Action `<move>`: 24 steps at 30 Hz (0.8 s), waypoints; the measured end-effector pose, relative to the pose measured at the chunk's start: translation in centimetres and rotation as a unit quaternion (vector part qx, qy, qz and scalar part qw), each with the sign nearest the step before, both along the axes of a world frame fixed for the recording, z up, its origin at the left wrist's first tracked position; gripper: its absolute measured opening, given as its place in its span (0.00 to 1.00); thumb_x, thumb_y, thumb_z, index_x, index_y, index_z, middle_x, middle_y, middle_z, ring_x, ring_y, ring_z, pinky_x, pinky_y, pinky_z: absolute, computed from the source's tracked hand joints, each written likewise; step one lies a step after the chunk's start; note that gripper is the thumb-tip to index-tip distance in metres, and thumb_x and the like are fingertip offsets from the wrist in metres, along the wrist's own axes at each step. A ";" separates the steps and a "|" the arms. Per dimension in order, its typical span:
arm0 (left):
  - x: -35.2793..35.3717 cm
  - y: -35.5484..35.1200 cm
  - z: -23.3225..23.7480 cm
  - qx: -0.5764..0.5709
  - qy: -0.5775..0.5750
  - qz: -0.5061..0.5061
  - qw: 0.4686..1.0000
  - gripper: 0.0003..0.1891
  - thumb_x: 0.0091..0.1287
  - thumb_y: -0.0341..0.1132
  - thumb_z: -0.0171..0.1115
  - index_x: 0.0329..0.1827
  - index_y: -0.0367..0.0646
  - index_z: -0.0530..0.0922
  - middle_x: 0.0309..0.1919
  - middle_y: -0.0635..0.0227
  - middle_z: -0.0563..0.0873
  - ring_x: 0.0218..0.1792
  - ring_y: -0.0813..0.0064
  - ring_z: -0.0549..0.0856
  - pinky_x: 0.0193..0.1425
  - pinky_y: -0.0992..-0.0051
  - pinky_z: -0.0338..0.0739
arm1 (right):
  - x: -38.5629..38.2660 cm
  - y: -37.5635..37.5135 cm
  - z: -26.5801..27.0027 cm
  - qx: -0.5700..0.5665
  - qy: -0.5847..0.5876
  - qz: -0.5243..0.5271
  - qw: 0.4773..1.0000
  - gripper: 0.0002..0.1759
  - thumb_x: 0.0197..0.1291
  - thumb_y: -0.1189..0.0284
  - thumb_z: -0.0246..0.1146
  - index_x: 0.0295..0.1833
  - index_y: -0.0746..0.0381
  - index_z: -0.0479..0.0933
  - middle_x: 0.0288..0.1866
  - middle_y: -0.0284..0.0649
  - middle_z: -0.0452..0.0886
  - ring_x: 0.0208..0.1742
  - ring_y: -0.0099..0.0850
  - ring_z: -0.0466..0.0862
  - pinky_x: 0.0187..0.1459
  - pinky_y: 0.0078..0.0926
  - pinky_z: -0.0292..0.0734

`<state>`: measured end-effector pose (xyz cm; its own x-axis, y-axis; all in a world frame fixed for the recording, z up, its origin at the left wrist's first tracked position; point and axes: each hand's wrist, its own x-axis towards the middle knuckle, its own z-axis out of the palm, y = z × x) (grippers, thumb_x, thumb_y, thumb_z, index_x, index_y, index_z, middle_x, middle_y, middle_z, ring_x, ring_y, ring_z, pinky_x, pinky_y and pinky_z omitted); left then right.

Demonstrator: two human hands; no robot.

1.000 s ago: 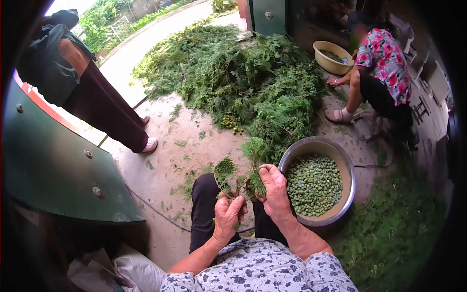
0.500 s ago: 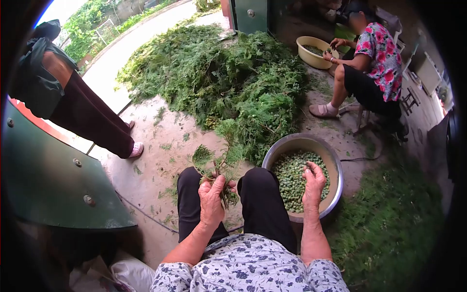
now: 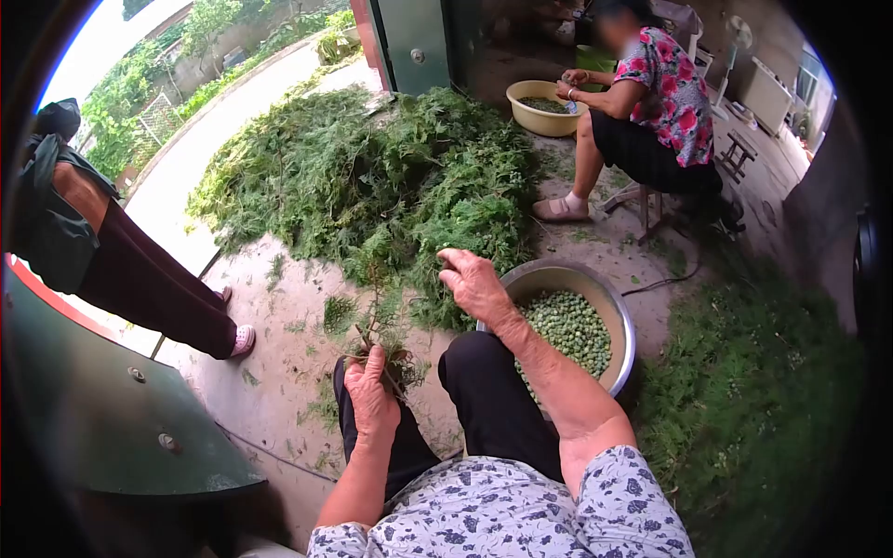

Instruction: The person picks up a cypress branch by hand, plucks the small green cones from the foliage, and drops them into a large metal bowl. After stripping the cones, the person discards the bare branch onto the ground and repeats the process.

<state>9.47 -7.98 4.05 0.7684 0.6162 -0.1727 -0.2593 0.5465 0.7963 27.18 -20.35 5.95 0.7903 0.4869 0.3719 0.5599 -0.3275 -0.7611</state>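
Observation:
My left hand (image 3: 372, 398) is closed round the stems of a leafy evergreen sprig (image 3: 375, 312), held upright over my left knee. To its right, my right hand (image 3: 476, 290) is raised over my right knee, its thumb and forefinger apart and nothing visible between them. Under my right forearm stands a wide metal bowl (image 3: 625, 327) holding many small round green cones (image 3: 569, 327). The forearm covers part of the bowl's left side.
A large heap of cut evergreen branches (image 3: 344, 177) lies ahead. More greenery (image 3: 744, 391) covers the floor at right. A seated person (image 3: 665, 102) works over a yellow basin (image 3: 544, 121). Another person (image 3: 153, 270) stands at left, by a green metal panel (image 3: 112, 418).
My right hand has moved left from above the bowl of cones toward the sprig. My left hand still grips the sprig. The view has shifted to the right.

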 end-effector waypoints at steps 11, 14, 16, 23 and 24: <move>0.5 1.8 0.5 -0.008 -0.010 -0.045 0.999 0.17 0.66 0.28 0.54 0.58 0.39 0.66 0.49 0.61 0.80 0.49 0.71 0.79 0.53 0.69 0.75 | -12.5 -0.8 -0.8 0.035 -0.048 0.133 0.989 0.39 0.52 0.74 0.63 0.67 0.70 0.54 0.58 0.58 0.69 0.61 0.49 0.69 0.62 0.36 0.63; 3.1 8.1 -2.0 -0.001 -0.013 -0.071 0.997 0.13 0.64 0.33 0.60 0.49 0.39 0.73 0.45 0.66 0.82 0.45 0.76 0.80 0.47 0.72 0.76 | -8.7 -9.5 0.6 0.071 0.064 -0.026 0.995 0.40 0.51 0.76 0.65 0.68 0.65 0.53 0.54 0.56 0.73 0.50 0.41 0.79 0.51 0.31 0.76; 4.3 10.8 -2.9 -0.032 0.015 -0.096 0.995 0.10 0.63 0.33 0.61 0.45 0.41 0.77 0.37 0.70 0.83 0.35 0.76 0.81 0.38 0.75 0.76 | -6.1 -18.5 -0.5 0.014 0.163 -0.218 0.962 0.38 0.52 0.75 0.62 0.68 0.64 0.53 0.53 0.59 0.74 0.44 0.39 0.81 0.47 0.32 0.78; 5.1 14.4 -7.8 -0.053 0.060 -0.097 0.992 0.08 0.62 0.34 0.63 0.42 0.45 0.79 0.34 0.72 0.83 0.32 0.77 0.81 0.34 0.77 0.76 | -18.9 -64.9 -8.0 0.133 0.004 -0.925 0.357 0.07 0.45 0.75 0.65 0.19 0.63 0.76 0.19 0.43 0.79 0.18 0.34 0.78 0.17 0.33 0.71; 5.0 14.2 -7.9 -0.054 0.062 -0.096 0.992 0.08 0.62 0.34 0.63 0.42 0.45 0.79 0.34 0.72 0.83 0.32 0.77 0.81 0.34 0.77 0.76 | -21.3 -64.5 -6.0 0.131 0.044 -0.952 0.273 0.05 0.45 0.74 0.65 0.21 0.63 0.78 0.23 0.41 0.81 0.20 0.32 0.79 0.20 0.30 0.74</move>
